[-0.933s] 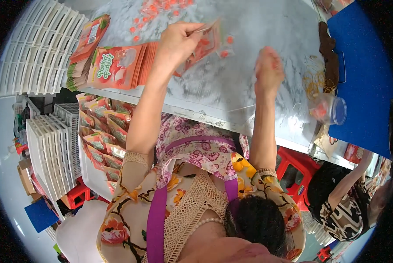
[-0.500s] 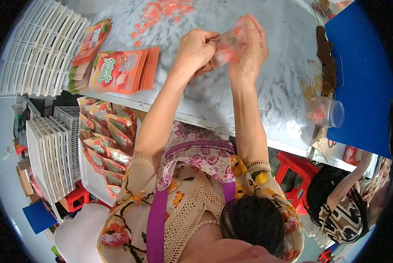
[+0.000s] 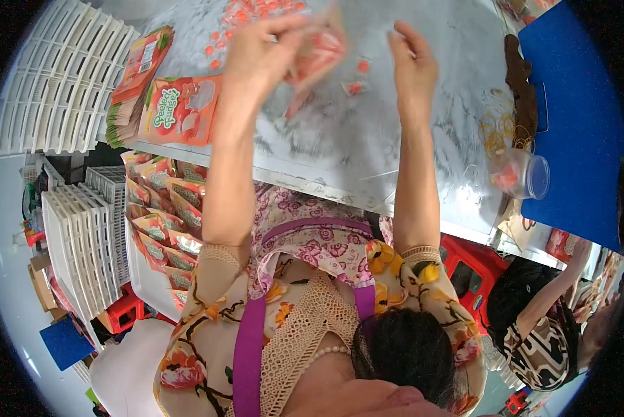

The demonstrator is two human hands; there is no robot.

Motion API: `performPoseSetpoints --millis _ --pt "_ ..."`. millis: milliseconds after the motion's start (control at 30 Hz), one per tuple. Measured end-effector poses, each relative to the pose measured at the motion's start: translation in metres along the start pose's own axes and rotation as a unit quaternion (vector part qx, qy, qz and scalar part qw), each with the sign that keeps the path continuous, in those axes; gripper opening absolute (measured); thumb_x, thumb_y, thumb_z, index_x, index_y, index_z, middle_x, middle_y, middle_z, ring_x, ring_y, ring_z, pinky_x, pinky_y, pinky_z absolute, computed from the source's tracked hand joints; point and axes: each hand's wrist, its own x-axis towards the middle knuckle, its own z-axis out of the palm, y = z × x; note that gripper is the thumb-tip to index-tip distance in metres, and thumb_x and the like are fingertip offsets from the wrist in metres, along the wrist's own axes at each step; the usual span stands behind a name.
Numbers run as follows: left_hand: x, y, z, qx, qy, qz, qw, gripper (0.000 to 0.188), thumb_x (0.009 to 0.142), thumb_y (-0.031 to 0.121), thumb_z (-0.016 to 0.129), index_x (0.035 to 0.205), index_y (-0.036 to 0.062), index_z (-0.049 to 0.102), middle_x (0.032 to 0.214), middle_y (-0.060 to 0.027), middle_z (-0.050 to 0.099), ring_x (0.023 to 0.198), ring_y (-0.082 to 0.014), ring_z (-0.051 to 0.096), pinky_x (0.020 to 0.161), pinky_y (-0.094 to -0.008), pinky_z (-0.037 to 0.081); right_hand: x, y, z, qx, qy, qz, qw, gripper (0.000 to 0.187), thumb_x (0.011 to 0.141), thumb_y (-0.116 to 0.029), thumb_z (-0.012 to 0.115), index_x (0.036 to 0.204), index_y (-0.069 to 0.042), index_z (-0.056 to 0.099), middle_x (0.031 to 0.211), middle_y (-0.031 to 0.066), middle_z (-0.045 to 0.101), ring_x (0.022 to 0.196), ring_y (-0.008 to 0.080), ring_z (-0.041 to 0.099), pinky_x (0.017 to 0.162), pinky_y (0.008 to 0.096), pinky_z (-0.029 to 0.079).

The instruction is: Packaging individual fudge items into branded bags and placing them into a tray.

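Orange-red plastic film makes up the flat, motion-blurred pouch [image 3: 319,55] raised above the tabletop, its near edge pinched in the left hand [image 3: 263,55]. Well apart from it, the right hand [image 3: 416,73] is half curled; whether it holds anything I cannot tell. Between the hands lie two small orange-red pieces in clear wrappers [image 3: 355,86]. Bare room on the grey-white marbled table [image 3: 339,153] runs down to its pale front edge and out toward the right. Behind the left forearm, a fanned stack of orange printed pouches [image 3: 180,111] crowds the left side; farther off, more wrapped orange-red pieces [image 3: 256,12] lie heaped. Thin yellow rubber bands [image 3: 496,132], a clear plastic jar [image 3: 524,174] and an upright blue panel [image 3: 569,125] close off the right, while stacked white plastic trays [image 3: 65,76] stand at far left.
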Motion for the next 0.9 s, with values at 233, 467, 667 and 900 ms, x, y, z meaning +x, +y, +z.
performPoseSetpoints --millis 233,467,667,900 --pt "-0.013 -0.008 -0.019 0.051 0.001 0.037 0.998 0.026 0.085 0.006 0.051 0.100 0.0003 0.072 0.065 -0.0051 0.064 0.048 -0.0105 0.058 0.044 -0.0273 0.047 -0.054 0.097 -0.007 -0.407 -0.216 -0.265 0.847 0.037 0.081 -0.026 0.070 0.113 -0.007 0.064 0.118 0.0142 0.060 0.113 0.0347 0.051 0.095 0.0378 0.042" --pt "-0.023 0.012 0.000 0.002 -0.037 -0.077 0.996 0.032 0.087 0.003 0.047 0.112 -0.0055 0.065 0.068 -0.0103 0.066 0.046 -0.0131 0.058 0.044 -0.0278 0.047 0.001 -0.005 -0.002 0.091 -0.062 0.166 0.980 0.025 0.095 -0.021 0.058 0.111 -0.003 0.064 0.099 0.0013 0.066 0.090 0.0125 0.057 0.082 0.0273 0.045" --pt "-0.015 0.018 0.010 0.027 -0.034 -0.090 0.995 0.035 0.084 0.001 0.045 0.113 -0.0047 0.065 0.067 -0.0127 0.065 0.046 -0.0161 0.061 0.048 -0.0306 0.050 -0.024 -0.088 0.039 0.087 -0.148 0.039 0.984 0.034 0.097 -0.027 0.053 0.110 0.003 0.063 0.108 0.0062 0.065 0.098 0.0132 0.057 0.087 0.0265 0.044" --pt "-0.018 0.011 -0.007 -0.040 0.006 -0.073 0.996 0.036 0.085 0.001 0.048 0.118 -0.0045 0.061 0.066 -0.0067 0.061 0.048 -0.0137 0.060 0.047 -0.0295 0.050 -0.066 -0.075 0.022 0.037 -0.013 -0.020 0.999 0.029 0.095 -0.024 0.056 0.113 -0.002 0.062 0.112 0.0049 0.063 0.102 0.0181 0.057 0.090 0.0294 0.045"
